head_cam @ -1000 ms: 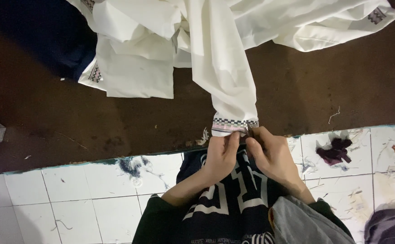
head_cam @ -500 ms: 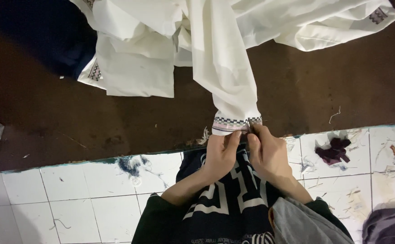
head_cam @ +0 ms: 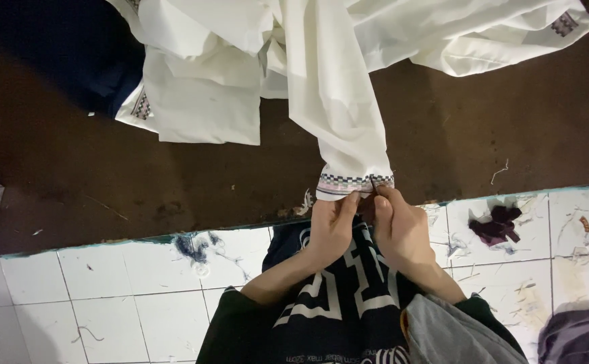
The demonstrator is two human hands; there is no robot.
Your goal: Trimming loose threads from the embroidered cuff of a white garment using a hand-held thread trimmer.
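1. Left hand (head_cam: 331, 226): fingers curled, the fingertips pinching the lower edge of the patterned cuff (head_cam: 354, 183) from below, at the cuff's left and middle part.
2. Right hand (head_cam: 402, 226): fingers bunched together at the cuff's right end, pinching a thin dark tool (head_cam: 373, 185) whose tip lies against the patterned band; whether it is a needle or a small blade cannot be told.
3. The two hands sit just beside each other, thumbs nearly touching, directly under the cuff.
4. Patterned cuff: a narrow band of small dark and pinkish checks ending a white sleeve (head_cam: 335, 101), which hangs down the middle of the view from a heap of white garments (head_cam: 240, 61) on the dark brown table (head_cam: 72, 182).
5. The cuff lies at the table's near edge, just above the white tiled floor (head_cam: 105, 296).
6. Other patterned cuffs of the same kind show on the heap: one at the left (head_cam: 140, 104), one at the upper right (head_cam: 564, 23).
7. A dark blue cloth (head_cam: 58, 47) lies on the table at the upper left, partly under the white heap.
8. On the floor tiles: thread scraps, a dark purple fabric scrap (head_cam: 496, 226) to the right, and a purple cloth (head_cam: 577, 334) in the lower right corner.
9. A dark garment with white lettering (head_cam: 348, 303) covers the person's lap beneath the forearms.
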